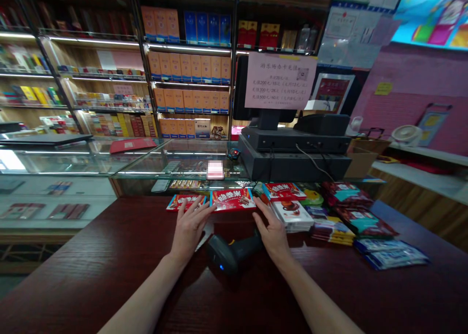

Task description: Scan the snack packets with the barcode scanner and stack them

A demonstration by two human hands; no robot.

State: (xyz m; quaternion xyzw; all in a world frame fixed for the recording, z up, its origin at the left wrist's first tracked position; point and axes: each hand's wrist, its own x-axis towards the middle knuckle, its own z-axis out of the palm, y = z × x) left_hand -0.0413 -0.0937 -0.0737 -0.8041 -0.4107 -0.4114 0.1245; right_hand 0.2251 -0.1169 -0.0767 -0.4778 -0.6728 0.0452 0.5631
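A red snack box (232, 199) lies flat on the dark wooden counter (109, 256). My left hand (190, 226) has its fingers stretched out, the tips touching the box's left end. My right hand (271, 231) is likewise open, its fingertips at the box's right end. Between my wrists a black barcode scanner (230, 253) lies on the counter, close against my right hand. A second red box (185, 201) sits just left of the first, under my left fingertips.
More snack boxes and packets (340, 212) are spread to the right, with blue packets (395, 256) near the counter edge. Behind stand a till with a monitor (292, 148), a glass display case (109, 163), and shelves of boxed goods (190, 70).
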